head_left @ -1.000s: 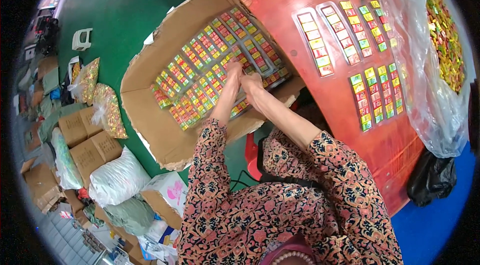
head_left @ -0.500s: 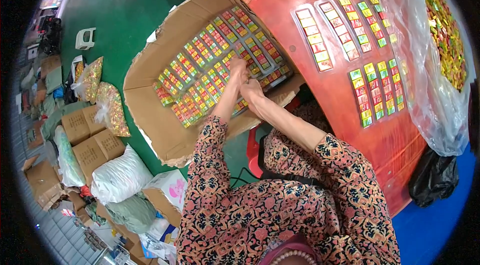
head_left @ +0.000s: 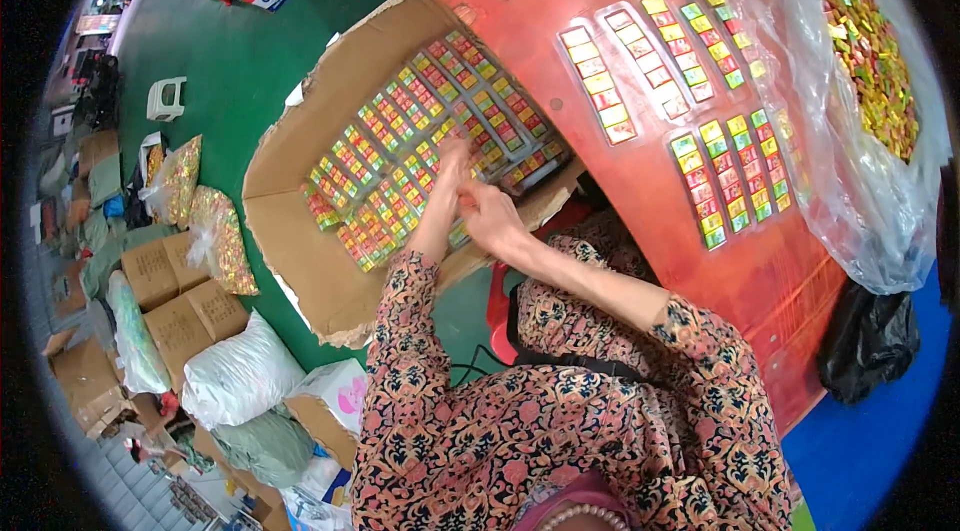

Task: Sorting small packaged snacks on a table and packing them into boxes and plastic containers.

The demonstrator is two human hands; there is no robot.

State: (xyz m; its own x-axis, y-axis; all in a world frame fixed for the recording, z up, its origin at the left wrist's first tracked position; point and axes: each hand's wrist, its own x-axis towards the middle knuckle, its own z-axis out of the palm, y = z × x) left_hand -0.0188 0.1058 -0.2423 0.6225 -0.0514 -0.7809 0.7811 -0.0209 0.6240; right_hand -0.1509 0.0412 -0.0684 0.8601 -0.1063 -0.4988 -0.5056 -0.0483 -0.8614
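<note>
Overhead view, largest element to smallest. The red tabletop (head_left: 640, 21) fills the upper centre and carries six short transparent strips of small coloured sachets (head_left: 725, 176), laid flat and side by side in two groups; at its right end a clear plastic bag (head_left: 850, 181) lies open with a loose heap of the same sachets inside. Just left of the tabletop, on the green floor (head_left: 220, 61), sits an open cardboard box (head_left: 300, 251) with its flaps spread; its bottom is covered by rows of packed sachet strips (head_left: 420, 146). Both hands reach down into this box from the patterned sleeves. The left hand (head_left: 450, 171) lies with fingers extended on the strip layer near the box's middle; the right hand (head_left: 490, 216) is curled just beside it, touching it. Whether either hand pinches a strip or merely presses the layer cannot be told, as the fingertips are blurred. By appearance the strips are light, thin, flexible and glossy, so likely slippery and prone to sagging; a grip across the width near mid-length, or a flat palm beneath, would suit them. Further cartons and filled bags (head_left: 230, 376) stand on the floor at lower left.
</note>
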